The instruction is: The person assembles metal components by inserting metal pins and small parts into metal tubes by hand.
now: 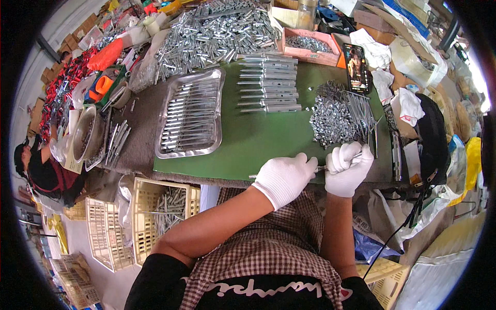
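Note:
Both hands wear white knit gloves and meet just over the front edge of the green work mat [237, 150]. My left hand [287, 178] is closed around a metal rod [252, 176], whose end sticks out on its left side. A short length of metal shows between the two hands. My right hand [349, 169] has curled fingers pinching a small metal piece [357, 154], mostly hidden by the glove. Just beyond the right hand lie a heap of small metal nuts [330, 121] and a bundle of long thin metal rods [363, 111].
A steel tray [219, 119] holds a row of metal rods. Right of it lie several tubular metal assemblies [271, 82]. Behind are a big metal-parts pile [217, 33], a pink box [312, 47] and a propped phone [356, 70]. Plastic crates [139, 206] stand lower left; a person [51, 160] sits far left.

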The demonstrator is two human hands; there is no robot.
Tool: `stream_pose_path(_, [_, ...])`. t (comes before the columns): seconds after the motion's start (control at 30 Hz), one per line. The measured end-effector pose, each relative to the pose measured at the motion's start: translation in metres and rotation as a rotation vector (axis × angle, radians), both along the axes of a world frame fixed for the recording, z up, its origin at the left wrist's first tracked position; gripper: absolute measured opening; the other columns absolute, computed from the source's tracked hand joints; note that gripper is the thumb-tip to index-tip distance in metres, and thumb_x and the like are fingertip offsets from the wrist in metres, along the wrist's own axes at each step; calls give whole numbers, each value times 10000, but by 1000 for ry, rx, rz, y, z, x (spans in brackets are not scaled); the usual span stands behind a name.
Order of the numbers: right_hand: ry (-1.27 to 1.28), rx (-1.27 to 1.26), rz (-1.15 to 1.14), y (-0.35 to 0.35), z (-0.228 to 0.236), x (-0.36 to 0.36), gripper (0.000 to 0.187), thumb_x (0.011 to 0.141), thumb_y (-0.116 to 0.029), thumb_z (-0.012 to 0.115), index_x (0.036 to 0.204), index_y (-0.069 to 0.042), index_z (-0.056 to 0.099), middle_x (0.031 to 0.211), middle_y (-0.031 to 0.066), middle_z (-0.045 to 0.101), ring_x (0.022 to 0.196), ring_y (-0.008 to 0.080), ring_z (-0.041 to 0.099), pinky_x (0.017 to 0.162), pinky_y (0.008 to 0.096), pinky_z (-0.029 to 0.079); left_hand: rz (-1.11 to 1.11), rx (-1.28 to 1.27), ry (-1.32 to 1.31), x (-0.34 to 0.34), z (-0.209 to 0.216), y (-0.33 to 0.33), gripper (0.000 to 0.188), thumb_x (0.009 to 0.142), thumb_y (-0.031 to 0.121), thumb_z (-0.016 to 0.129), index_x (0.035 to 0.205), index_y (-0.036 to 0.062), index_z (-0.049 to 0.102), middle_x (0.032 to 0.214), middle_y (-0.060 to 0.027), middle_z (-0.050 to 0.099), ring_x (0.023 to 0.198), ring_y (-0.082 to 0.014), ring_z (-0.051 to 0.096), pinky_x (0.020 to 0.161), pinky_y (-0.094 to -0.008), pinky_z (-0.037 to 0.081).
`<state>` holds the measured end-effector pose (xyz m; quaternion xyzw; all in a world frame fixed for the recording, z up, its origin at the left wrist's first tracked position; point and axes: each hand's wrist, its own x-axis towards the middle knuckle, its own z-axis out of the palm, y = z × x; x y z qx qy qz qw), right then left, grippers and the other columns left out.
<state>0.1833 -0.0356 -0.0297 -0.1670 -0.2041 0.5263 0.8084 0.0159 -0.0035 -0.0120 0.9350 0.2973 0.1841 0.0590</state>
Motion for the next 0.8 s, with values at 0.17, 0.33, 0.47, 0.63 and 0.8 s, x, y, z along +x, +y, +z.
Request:
stream_pose_path(0.17, [-36, -21, -4, -2, -2, -6, 483, 1016, -417, 368, 666, -90, 435, 550, 4, 326, 457, 124, 255, 427, 297, 205, -2, -52, 14, -2, 5, 1, 236, 894, 292, 644, 1057, 124, 616, 759, -76, 581, 575, -263, 656, 512, -382, 540])
stream_pose_path(0.33, [-206, -41, -66, -3, -4, -15, 389, 991, -333, 406, 689, -89, 433, 575, -2, 328, 483, 112, 271, 446, 286, 218, -11, -53, 12, -2, 6, 0, 233, 913, 288, 616, 1088, 133, 615, 759, -75, 579, 573, -259, 654, 512, -380, 539])
stream_pose_path(0.47, [-780, -77, -384, -6, -7, -28, 203, 762, 112, 525, 668, -57, 464, 632, -2, 423, 568, 84, 384, 513, 231, 280, -45, -52, 49, -3, 5, 0, 224, 912, 269, 609, 1101, 149, 610, 765, -66, 573, 579, -242, 656, 511, -368, 537])
stream_pose_path(0.63, [-505, -49, -422, -9, -11, -24, 295, 901, -39, 449, 607, -58, 425, 579, 5, 386, 503, 91, 342, 470, 265, 235, 9, -27, 140, 18, 5, -5, 175, 875, 171, 594, 1036, 103, 590, 770, -60, 573, 590, -235, 661, 508, -356, 534])
stream_pose_path(0.8, [-300, -17, -281, -10, -5, -24, 345, 963, -138, 392, 630, -58, 429, 606, 16, 413, 500, 95, 339, 451, 263, 246, -87, 7, 49, -3, 17, 8, 152, 872, 146, 603, 1020, 120, 589, 747, -59, 566, 650, -225, 666, 542, -335, 536])
